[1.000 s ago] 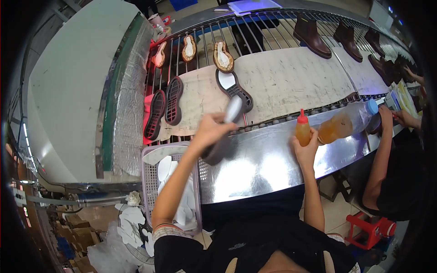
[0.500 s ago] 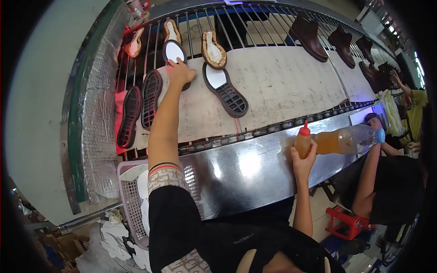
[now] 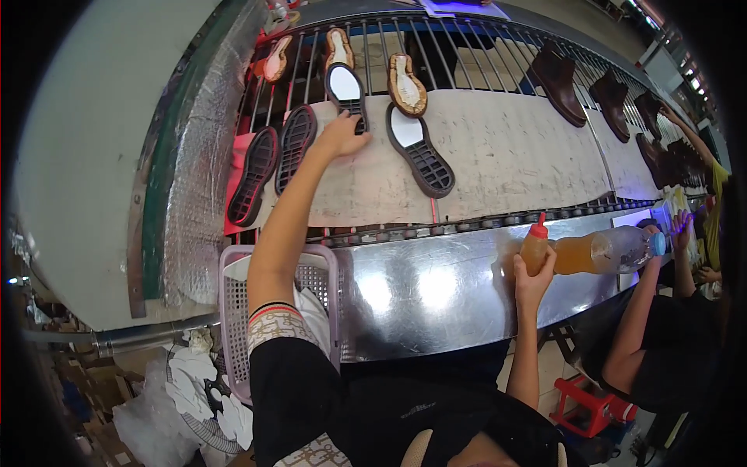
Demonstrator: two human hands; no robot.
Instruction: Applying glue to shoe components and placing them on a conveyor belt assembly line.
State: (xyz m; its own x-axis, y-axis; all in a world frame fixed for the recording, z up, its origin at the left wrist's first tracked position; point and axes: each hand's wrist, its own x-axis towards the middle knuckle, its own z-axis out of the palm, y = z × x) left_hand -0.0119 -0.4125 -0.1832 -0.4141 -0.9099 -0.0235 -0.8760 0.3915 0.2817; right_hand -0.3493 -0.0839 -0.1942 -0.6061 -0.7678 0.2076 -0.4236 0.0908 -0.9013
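My left hand [image 3: 341, 138] reaches over the conveyor, its fingers stretched and thumb apart, touching the lower part of a black shoe sole [image 3: 355, 107]. A white pad [image 3: 344, 82] covers that sole's far end. My right hand [image 3: 534, 282] is wrapped round a squeeze bottle [image 3: 534, 253] of amber liquid with a red nozzle cap, held upright over the metal table. Another black sole [image 3: 433, 167], with a white pad at its far end, lies to the right. Two lattice-patterned soles [image 3: 296, 148] [image 3: 254, 177] lie left of my hand.
Several shoe uppers with tan edges [image 3: 407, 86] lie on the far rollers. Brown boots [image 3: 562, 86] stand farther right. A large plastic bottle [image 3: 611, 251] lies above the metal table [image 3: 405, 327]. A lilac basket [image 3: 336, 311] sits below my left arm. Co-workers' arms [image 3: 632, 307] show at right.
My left hand has slid from the white pad down toward the sole's ribbed part. The view has shifted left, so the scene sits farther right. My right hand still holds the squeeze bottle.
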